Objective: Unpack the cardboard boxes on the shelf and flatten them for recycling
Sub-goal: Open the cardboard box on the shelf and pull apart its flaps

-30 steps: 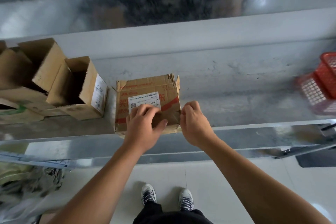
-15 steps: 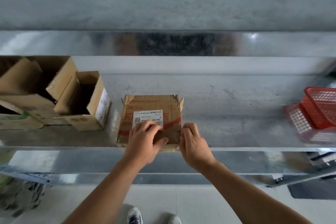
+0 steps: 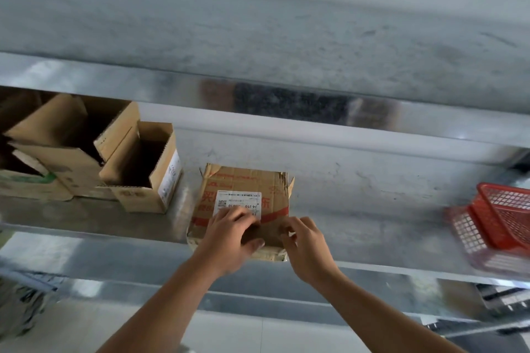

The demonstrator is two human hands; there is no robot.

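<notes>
A closed, worn cardboard box (image 3: 246, 183) with a white shipping label and red print sits on the metal shelf (image 3: 372, 209), its front overhanging the shelf edge. My left hand (image 3: 226, 241) grips the box's front: the fingers lie over the top just below the label and the thumb is spread across the brown taped strip. My right hand (image 3: 307, 246) is at the front right corner, its curled fingertips pinching at the top edge there. The part of the box under both hands is hidden.
Left of the box stands a small open carton (image 3: 149, 169), and further left are larger open cartons (image 3: 71, 135). A red plastic basket (image 3: 502, 218) sits at the shelf's right end. Another metal shelf (image 3: 286, 100) runs close overhead.
My right hand has shifted from the box's right side onto its front right corner and now pinches there. My left hand stays on the front. The view has tilted upward.
</notes>
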